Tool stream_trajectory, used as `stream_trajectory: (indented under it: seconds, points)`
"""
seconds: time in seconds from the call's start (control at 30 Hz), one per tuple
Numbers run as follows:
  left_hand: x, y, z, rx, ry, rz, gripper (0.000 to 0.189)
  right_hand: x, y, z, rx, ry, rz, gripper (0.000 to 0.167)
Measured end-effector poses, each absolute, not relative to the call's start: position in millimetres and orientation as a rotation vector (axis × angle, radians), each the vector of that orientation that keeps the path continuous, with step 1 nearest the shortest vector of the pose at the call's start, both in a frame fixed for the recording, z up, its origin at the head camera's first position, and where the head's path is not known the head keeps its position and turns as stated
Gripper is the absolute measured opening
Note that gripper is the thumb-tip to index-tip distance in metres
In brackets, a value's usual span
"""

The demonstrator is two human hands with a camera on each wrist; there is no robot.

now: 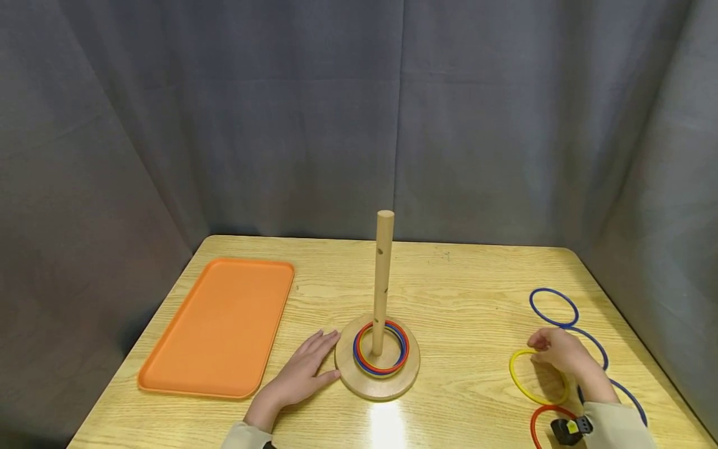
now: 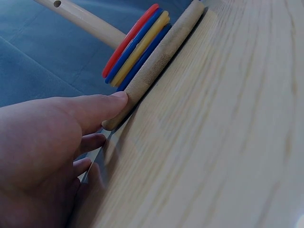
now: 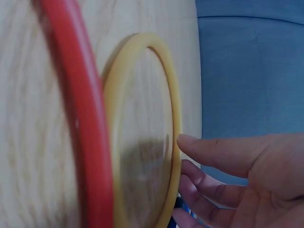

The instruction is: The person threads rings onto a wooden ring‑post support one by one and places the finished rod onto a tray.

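My left hand [image 1: 303,371] rests on the table with fingers extended, fingertips at the left edge of the round wooden base [image 1: 370,390]. In the left wrist view the thumb lies against the base's rim. A wooden post [image 1: 383,268] stands upright from that base, with a red ring [image 2: 124,50], blue rings and a yellow ring stacked around its foot. At the right, my right hand [image 1: 563,355] pinches the far edge of a yellow ring [image 1: 513,376] between thumb and fingers. The right wrist view shows the thumb on the near side, with fingers partly behind the ring.
A red ring [image 1: 533,426] lies nearer than the right hand, partly hidden by the wrist. Several blue rings lie beyond and beside that hand, the farthest blue ring [image 1: 552,290] toward the back. An orange tray [image 1: 224,330] sits at the left. Grey curtains [image 1: 303,125] surround the table.
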State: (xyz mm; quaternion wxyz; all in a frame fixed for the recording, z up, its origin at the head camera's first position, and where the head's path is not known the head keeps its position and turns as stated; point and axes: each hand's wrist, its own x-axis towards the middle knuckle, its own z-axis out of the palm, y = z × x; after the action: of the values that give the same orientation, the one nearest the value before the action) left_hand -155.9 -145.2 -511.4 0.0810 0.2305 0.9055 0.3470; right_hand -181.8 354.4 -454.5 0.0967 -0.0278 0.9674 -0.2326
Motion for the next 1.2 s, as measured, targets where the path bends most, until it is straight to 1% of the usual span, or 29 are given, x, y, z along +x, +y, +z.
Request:
stream_trajectory:
  seconds: [0.37,0.83,1.0,1.2]
  points:
    - [-154.9,-144.5,-508.5,0.698,2.696,1.05,0.071,-184.4,354.8,-461.1,-0.012,2.891,-0.626,0.011]
    - [-154.7,-144.5,-509.8,0.707,2.702,1.042,0.071,-182.6,351.9,-463.6,-0.025,2.916,-0.65,0.003]
    - [-155.2,-144.7,-510.8,0.71,2.705,1.042,0.07,-183.4,349.5,-463.7,0.005,2.94,-0.642,0.004]
    - [-156.2,-145.0,-513.0,0.702,2.702,1.049,0.07,-183.0,344.0,-463.7,-0.029,3.017,-0.694,0.004]
